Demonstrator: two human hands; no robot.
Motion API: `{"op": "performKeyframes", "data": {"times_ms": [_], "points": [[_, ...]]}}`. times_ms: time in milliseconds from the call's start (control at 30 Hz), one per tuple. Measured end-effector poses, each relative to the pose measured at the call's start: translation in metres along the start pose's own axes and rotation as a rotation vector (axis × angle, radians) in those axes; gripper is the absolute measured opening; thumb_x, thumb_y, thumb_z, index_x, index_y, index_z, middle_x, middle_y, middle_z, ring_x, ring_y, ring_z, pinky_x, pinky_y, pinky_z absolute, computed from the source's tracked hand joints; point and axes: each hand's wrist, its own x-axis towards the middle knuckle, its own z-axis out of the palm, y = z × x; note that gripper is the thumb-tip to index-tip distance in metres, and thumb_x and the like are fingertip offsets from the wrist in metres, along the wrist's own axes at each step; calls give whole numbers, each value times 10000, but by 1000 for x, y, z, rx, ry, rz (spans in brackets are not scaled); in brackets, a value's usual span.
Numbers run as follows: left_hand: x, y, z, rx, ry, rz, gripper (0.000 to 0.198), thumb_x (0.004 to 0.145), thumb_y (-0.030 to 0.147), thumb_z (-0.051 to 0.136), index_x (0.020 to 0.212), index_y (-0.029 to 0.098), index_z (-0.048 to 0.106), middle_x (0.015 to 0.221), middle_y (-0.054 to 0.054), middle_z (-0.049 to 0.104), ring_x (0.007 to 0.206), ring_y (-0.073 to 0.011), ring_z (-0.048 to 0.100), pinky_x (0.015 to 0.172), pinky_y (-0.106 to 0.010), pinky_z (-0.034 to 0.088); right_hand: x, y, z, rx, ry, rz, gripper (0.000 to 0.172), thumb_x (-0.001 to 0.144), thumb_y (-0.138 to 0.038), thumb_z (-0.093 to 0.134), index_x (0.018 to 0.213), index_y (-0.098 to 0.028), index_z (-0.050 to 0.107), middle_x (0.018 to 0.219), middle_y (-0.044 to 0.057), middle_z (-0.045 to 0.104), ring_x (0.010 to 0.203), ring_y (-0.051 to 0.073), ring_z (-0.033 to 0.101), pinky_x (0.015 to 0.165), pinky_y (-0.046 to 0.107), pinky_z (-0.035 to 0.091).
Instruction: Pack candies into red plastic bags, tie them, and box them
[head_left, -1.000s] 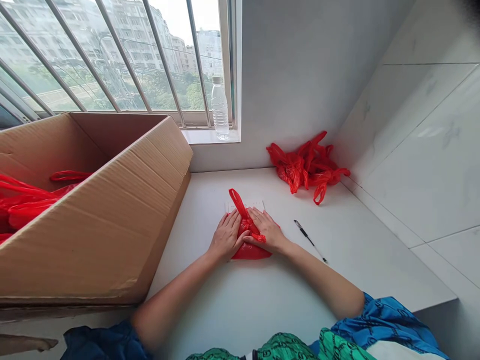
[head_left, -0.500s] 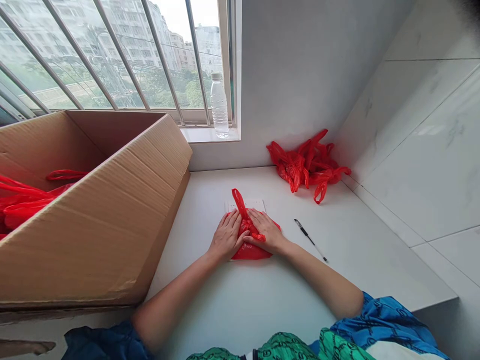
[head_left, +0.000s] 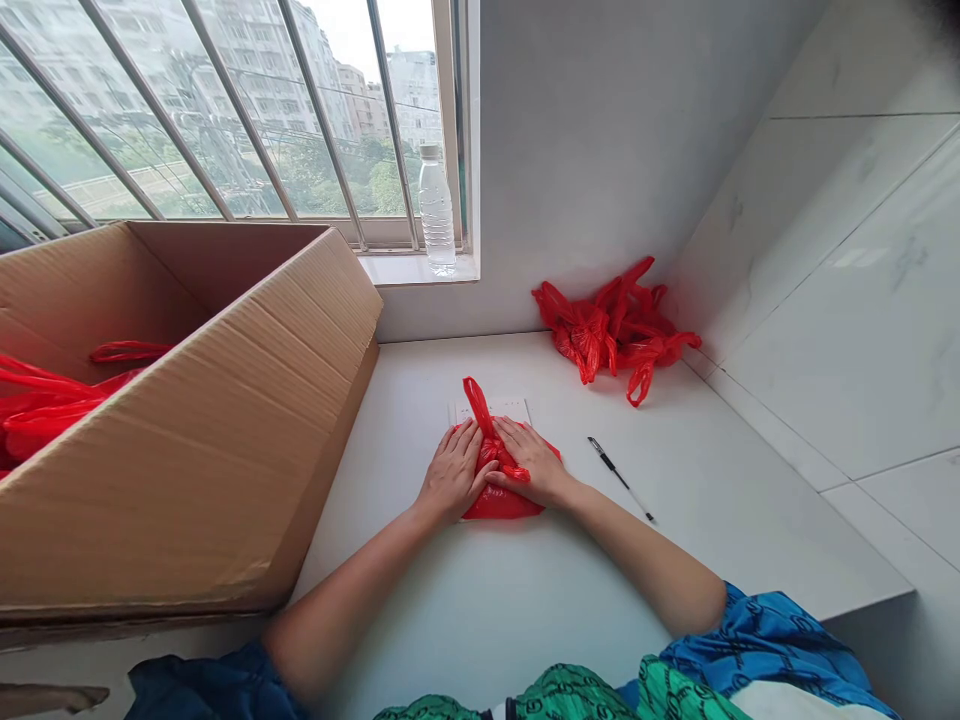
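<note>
A knotted red plastic bag (head_left: 501,505) lies on a white sheet or pad (head_left: 512,409) with small marks, at the middle of the white table. One handle loop of the bag stands up toward the window. My left hand (head_left: 452,468) rests flat on the bag's left side, fingers stretched out. On the right side my right hand (head_left: 531,463) lies the same way, its thumb near the left thumb below the knot. What the bag contains is hidden. A black and clear pen (head_left: 621,478) lies to the right of my right hand.
A large cardboard box (head_left: 225,440) stands at the left, with red plastic bags (head_left: 60,405) inside. More crumpled red bags (head_left: 615,320) are heaped against the back wall. A clear bottle (head_left: 437,212) stands on the sill of the barred window. Marble-look tiles (head_left: 862,290) border the right side.
</note>
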Motion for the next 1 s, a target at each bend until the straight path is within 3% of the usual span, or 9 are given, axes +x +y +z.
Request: {"op": "performKeyframes", "data": {"times_ms": [400, 667, 800, 900, 1000], "points": [[-1, -2, 1, -23, 70, 30, 501, 1007, 429, 410, 1375, 106, 518, 1386, -161, 588, 1345, -298, 496, 1173, -503, 361, 1, 1, 0, -1, 13, -4, 838, 949, -683, 414, 1569, -132, 291, 1634, 99, 274, 1523, 240, 223, 1269, 475, 161], [-2, -6, -1, -124, 81, 23, 435, 988, 407, 487, 1320, 127, 526, 1343, -151, 596, 1288, -302, 516, 1131, -516, 391, 0, 0, 3, 26, 94, -51, 759, 940, -625, 503, 1541, -187, 356, 1589, 111, 376, 1484, 269, 319, 1246, 517, 222], [-4, -5, -8, -265, 113, -22, 313, 979, 358, 516, 1229, 175, 557, 1261, -116, 630, 1214, -271, 559, 1067, -486, 445, -3, 3, 1, 64, 224, -93, 791, 922, -612, 545, 1547, -185, 315, 1558, 142, 411, 1432, 272, 400, 1199, 504, 318], [-6, -2, -17, -371, 198, -52, 235, 959, 340, 561, 1153, 212, 593, 1244, -92, 634, 1185, -252, 579, 1059, -476, 443, -7, 4, -10, 45, 347, -163, 696, 912, -604, 580, 1446, -182, 438, 1432, 153, 535, 1320, 278, 508, 1142, 500, 360], [-8, 2, -26, -429, 235, -1, 174, 935, 344, 613, 1077, 245, 630, 1223, -48, 658, 1176, -235, 590, 1147, -502, 341, -10, 3, -24, -7, 386, -204, 505, 939, -595, 557, 1219, -179, 604, 1142, 117, 683, 1064, 249, 626, 971, 420, 445]]}}
